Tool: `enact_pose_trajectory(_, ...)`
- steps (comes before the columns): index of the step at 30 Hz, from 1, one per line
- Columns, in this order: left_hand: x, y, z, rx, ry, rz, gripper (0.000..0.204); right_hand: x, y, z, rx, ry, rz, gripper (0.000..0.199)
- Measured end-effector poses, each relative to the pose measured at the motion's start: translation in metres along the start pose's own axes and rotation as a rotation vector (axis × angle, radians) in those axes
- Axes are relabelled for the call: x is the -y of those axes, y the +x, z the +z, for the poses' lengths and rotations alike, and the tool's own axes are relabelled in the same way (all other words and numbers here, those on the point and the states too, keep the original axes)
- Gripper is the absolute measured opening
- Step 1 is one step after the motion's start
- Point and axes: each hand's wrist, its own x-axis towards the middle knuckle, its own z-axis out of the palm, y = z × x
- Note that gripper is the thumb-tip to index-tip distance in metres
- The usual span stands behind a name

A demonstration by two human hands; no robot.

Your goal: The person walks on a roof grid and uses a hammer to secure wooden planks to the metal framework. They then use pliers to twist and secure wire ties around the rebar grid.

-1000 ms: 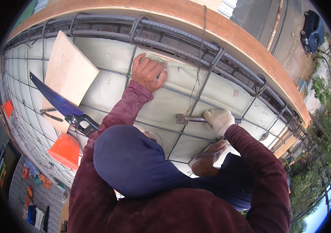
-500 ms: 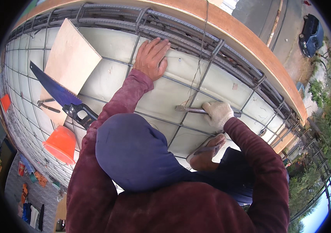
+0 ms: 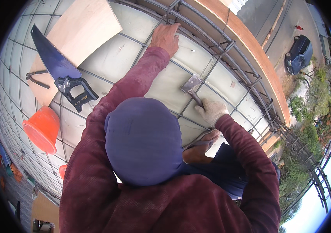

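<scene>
My right hand, in a pale work glove, is wrapped round the handle of a hammer. Its flat metal head lies over the rebar mesh on pale panels. My bare left hand reaches to the far edge of the panels, against the bundled rebar. Its fingers are bent together and their tips are partly hidden, so anything between them cannot be made out. Left of my left arm, a handsaw with a blue blade and black handle rests across a plywood sheet.
Pincers lie on the plywood's near corner, and an orange bucket leans on the mesh. A wooden formwork board borders the far side, with a road and a dark car below. My sandalled foot stands on the panels.
My left hand has gone from lying flat with spread fingers to bent fingers at the rebar edge. The hammer has turned in my right hand, its head swinging away from me. The view has shifted.
</scene>
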Motion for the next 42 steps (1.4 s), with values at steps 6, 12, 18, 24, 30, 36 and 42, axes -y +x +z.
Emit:
enact_pose_trajectory(6,0.010,-0.002,0.016,-0.086,0.090,0.041,0.033,0.068,0.038,-0.112,-0.574,-0.221,-0.265,0.018)
enact_pose_trajectory(12,0.007,-0.006,0.013,-0.095,0.021,0.031,0.031,0.075,0.139,-0.149,-0.085,-0.501,0.025,0.036)
enact_pose_trajectory(18,0.015,-0.009,0.018,-0.212,-0.034,0.062,0.034,0.076,0.133,-0.144,-0.160,-0.310,0.183,0.042)
enact_pose_trajectory(24,0.006,-0.007,0.017,-0.152,-0.007,0.061,0.033,0.041,0.134,-0.129,-0.309,-0.079,0.071,0.043)
enact_pose_trajectory(30,0.013,-0.012,0.015,-0.125,0.037,0.072,0.030,0.028,0.148,-0.103,-0.425,0.357,0.053,0.048)
enact_pose_trajectory(36,0.017,-0.015,0.044,-0.176,0.002,0.075,0.031,0.022,0.172,-0.091,-0.404,0.092,-0.033,0.046)
enact_pose_trajectory(42,0.014,-0.008,0.043,-0.200,-0.067,0.102,0.033,0.039,0.154,-0.103,-0.508,0.005,-0.073,0.041)
